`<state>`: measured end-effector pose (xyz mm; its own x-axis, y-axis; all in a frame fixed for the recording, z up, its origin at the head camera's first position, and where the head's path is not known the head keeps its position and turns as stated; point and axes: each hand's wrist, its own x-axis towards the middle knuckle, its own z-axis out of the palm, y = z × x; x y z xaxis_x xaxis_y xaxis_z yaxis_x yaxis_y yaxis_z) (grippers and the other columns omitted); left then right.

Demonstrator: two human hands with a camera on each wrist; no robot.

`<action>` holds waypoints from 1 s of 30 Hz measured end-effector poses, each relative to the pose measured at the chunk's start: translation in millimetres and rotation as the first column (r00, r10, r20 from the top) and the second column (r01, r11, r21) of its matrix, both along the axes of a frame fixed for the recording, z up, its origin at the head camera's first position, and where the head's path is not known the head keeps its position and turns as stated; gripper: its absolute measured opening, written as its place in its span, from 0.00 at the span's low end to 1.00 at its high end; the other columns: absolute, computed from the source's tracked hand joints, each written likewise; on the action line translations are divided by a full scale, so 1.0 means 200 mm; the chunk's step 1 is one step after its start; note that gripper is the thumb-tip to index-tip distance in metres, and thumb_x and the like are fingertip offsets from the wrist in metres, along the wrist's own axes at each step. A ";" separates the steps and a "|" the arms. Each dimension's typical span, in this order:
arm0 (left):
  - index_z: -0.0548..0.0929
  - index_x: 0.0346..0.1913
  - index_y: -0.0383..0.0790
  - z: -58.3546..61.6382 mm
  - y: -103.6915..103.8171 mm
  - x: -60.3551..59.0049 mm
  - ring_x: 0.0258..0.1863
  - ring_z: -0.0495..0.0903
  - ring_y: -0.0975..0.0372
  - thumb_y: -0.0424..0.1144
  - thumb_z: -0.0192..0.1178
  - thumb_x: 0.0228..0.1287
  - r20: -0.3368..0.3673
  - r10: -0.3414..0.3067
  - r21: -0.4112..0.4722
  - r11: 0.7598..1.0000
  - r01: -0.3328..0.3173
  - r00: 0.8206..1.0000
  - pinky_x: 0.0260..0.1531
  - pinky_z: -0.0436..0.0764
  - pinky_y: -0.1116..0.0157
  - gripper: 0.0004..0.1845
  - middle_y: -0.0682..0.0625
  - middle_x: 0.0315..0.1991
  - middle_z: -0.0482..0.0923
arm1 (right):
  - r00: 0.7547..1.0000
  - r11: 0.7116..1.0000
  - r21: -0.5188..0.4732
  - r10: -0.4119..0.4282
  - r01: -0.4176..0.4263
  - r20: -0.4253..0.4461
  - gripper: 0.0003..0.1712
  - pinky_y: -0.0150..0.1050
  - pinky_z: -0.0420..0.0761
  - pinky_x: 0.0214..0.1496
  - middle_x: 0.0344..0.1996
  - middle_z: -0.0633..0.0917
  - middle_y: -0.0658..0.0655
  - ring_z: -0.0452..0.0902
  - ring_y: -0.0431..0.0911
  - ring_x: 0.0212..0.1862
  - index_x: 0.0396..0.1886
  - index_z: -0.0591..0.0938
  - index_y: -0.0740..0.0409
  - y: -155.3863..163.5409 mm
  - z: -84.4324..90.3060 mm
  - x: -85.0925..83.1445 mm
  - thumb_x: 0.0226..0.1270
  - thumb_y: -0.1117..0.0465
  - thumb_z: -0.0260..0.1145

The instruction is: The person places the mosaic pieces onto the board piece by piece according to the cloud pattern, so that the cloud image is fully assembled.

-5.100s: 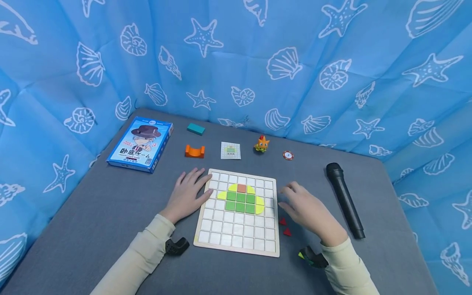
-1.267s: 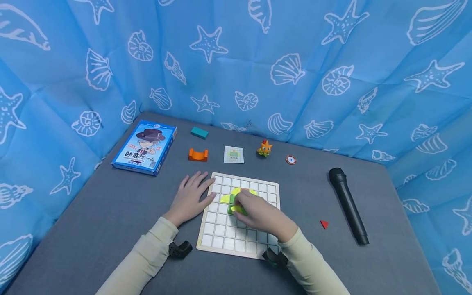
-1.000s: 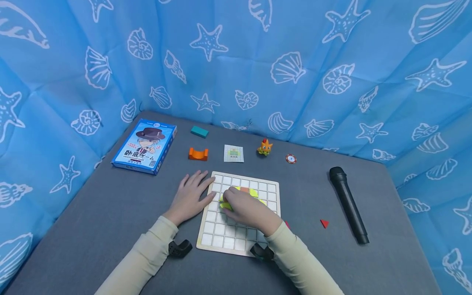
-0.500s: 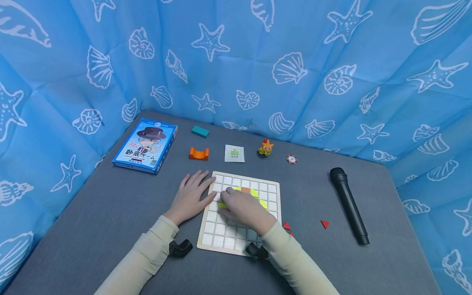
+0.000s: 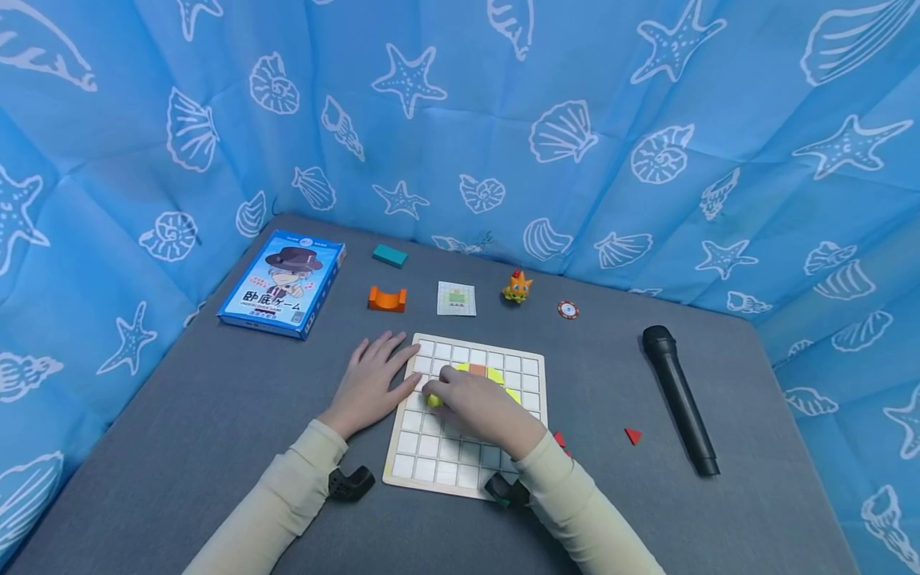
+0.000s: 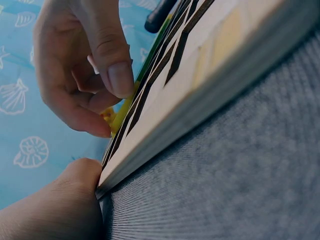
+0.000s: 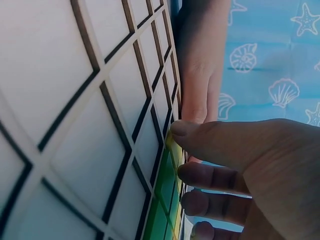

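A white gridded wooden board (image 5: 446, 465) lies on the grey table, with green, yellow and orange tiles near its upper middle. My right hand (image 5: 435, 397) rests on the board and pinches a small yellow piece (image 5: 434, 399) at the left side of the tile pattern. In the right wrist view the thumb (image 7: 200, 137) presses the yellow piece (image 7: 169, 142) beside green tiles (image 7: 165, 186). The left wrist view shows those fingers (image 6: 117, 75) curled about the yellow piece (image 6: 120, 114). My left hand (image 5: 399, 363) lies flat on the table, its fingers against the board's left edge.
Behind the board lie a blue game box (image 5: 280, 283), a teal block (image 5: 389, 255), an orange arch block (image 5: 386, 299), a pattern card (image 5: 456, 298), an orange toy figure (image 5: 517, 287) and a red-white chip (image 5: 567, 309). A black microphone (image 5: 679, 399) and red triangles (image 5: 632, 435) lie right. Blue curtain surrounds the table.
My right hand came from the table right of the board onto the board with a yellow piece, then shifted it leftward. One red triangle now lies farther right. The left hand stayed put.
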<state>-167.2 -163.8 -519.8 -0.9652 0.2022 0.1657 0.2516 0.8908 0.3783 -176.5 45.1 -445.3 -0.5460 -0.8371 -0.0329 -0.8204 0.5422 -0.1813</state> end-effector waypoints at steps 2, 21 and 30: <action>0.67 0.70 0.56 0.00 0.00 0.00 0.74 0.53 0.52 0.61 0.47 0.70 -0.003 -0.002 0.004 1.000 0.002 1.000 0.70 0.48 0.44 0.30 0.47 0.72 0.61 | 1.000 1.000 -0.002 0.001 -0.001 -0.006 0.15 0.30 0.76 0.31 0.34 0.78 0.47 0.69 0.36 0.28 0.51 0.82 0.47 0.00 0.00 0.00 0.64 0.56 0.67; 0.67 0.70 0.56 -0.01 0.00 0.00 0.74 0.53 0.52 0.62 0.46 0.69 -0.015 -0.010 0.019 1.000 0.010 1.000 0.70 0.49 0.43 0.30 0.47 0.72 0.61 | 1.000 1.000 -0.016 0.011 -0.011 -0.024 0.14 0.30 0.75 0.30 0.33 0.78 0.46 0.68 0.34 0.26 0.51 0.81 0.45 0.03 -0.02 -0.01 0.66 0.54 0.66; 0.67 0.70 0.55 -0.01 0.00 0.00 0.73 0.54 0.51 0.61 0.47 0.70 -0.013 -0.009 0.012 1.000 0.009 1.000 0.70 0.49 0.43 0.30 0.46 0.72 0.61 | 1.000 1.000 -0.021 -0.014 0.014 -0.009 0.16 0.31 0.78 0.34 0.37 0.80 0.48 0.72 0.36 0.30 0.53 0.81 0.47 0.06 0.02 0.01 0.66 0.55 0.66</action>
<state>-167.9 -162.9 -521.4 -0.9612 0.2085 0.1806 0.2643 0.8838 0.3861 -175.0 57.2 -442.1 -0.5578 -0.8299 -0.0102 -0.8146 0.5497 -0.1850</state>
